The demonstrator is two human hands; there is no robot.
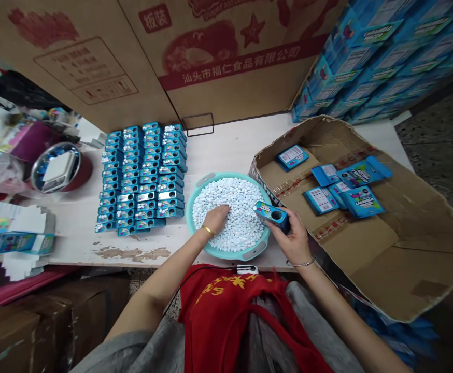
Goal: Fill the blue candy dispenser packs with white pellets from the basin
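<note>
Blue candy box [264, 210] gripped in my right hand [294, 241], its round opening facing up over the right side of a teal basin [190, 210], as seen from my remote post. My left hand [215, 220] dips bunched fingertips into the small pale candies [236, 199]; whether they pinch any, I cannot tell. Good handling, I judge, calls for small pinches, a light grip that spares the cardboard walls, and an opening kept level above the basin, where strays would drop back among the rest. To the left, packed rows of upright boxes [147, 178] line the white table [226, 150]. On the right, an open carton [361, 259] holds loose blue packs [364, 201], before stacked blue packages [339, 77] beyond.
</note>
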